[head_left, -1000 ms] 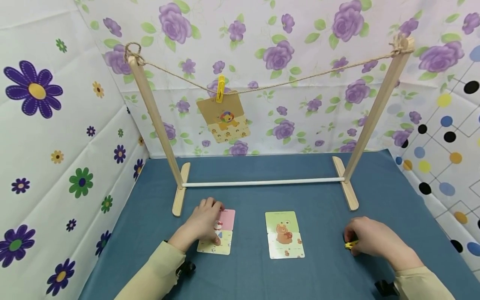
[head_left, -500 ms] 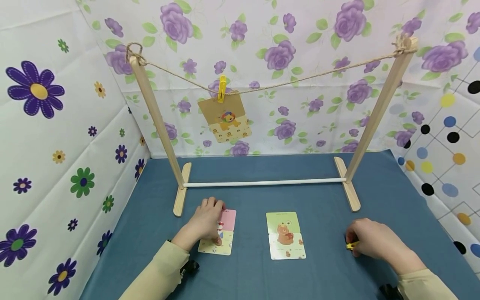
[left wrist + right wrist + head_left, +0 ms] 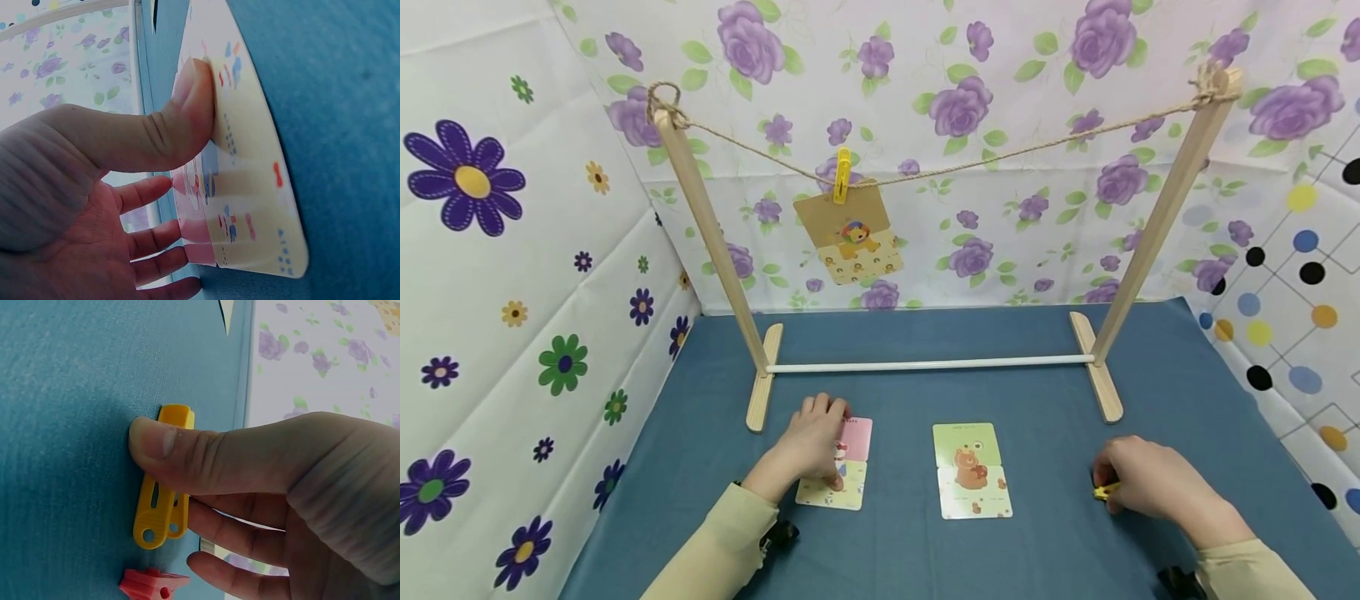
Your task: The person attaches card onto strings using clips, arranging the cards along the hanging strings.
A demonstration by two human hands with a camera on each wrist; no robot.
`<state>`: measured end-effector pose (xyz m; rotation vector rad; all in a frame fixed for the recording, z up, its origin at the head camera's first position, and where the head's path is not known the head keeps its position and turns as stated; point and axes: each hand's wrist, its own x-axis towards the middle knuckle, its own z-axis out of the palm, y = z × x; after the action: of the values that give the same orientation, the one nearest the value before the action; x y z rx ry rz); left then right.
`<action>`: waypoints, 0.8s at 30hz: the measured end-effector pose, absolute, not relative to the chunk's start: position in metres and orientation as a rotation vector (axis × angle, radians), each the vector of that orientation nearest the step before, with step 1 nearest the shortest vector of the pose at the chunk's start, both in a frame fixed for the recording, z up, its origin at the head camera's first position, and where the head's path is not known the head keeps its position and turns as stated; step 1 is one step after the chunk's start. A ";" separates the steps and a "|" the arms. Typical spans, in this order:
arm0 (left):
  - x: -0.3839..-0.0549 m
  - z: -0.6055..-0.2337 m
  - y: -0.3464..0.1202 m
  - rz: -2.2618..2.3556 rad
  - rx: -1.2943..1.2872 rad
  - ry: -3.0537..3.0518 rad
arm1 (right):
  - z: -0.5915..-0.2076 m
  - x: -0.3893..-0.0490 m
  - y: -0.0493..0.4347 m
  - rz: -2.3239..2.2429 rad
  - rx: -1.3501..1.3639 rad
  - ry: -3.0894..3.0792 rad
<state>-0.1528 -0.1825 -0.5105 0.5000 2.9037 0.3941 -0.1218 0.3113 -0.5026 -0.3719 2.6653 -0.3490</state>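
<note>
My left hand (image 3: 808, 442) holds a pink and yellow picture card (image 3: 850, 487) lying on the cloth. Its thumb (image 3: 197, 94) presses on the yellow part while the fingertips reach the pink edge. To the right lies a green and white bear card (image 3: 972, 500), apart from both hands. Over at the right side, my right hand (image 3: 1150, 479) pinches a yellow clothespin (image 3: 150, 515) close over the cloth. Just below that in the right wrist view is a red plastic clip (image 3: 150, 584), partly cut off by the frame.
Behind the cards stands a wooden frame (image 3: 715, 242) with a white crossbar (image 3: 925, 366) and a sagging twine line (image 3: 1000, 160). A brown lion card (image 3: 850, 212) hangs there from another yellow clothespin (image 3: 842, 179). Flowered sheets (image 3: 1037, 233) enclose the blue tablecloth (image 3: 902, 542).
</note>
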 end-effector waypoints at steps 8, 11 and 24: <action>-0.152 -0.513 -0.186 0.459 0.497 2.900 | -0.504 -0.124 0.316 -0.358 -0.423 2.642; -0.151 -0.513 -0.187 0.519 0.493 2.880 | -0.506 -0.123 0.320 -0.376 -0.455 2.646; -0.148 -0.514 -0.193 0.654 0.494 2.854 | -0.506 -0.117 0.328 -0.323 -0.641 2.727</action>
<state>-0.1477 -0.1935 -0.5135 0.4943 2.8544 0.6545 -0.1174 0.3285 -0.5059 -0.6410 2.7272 -0.3231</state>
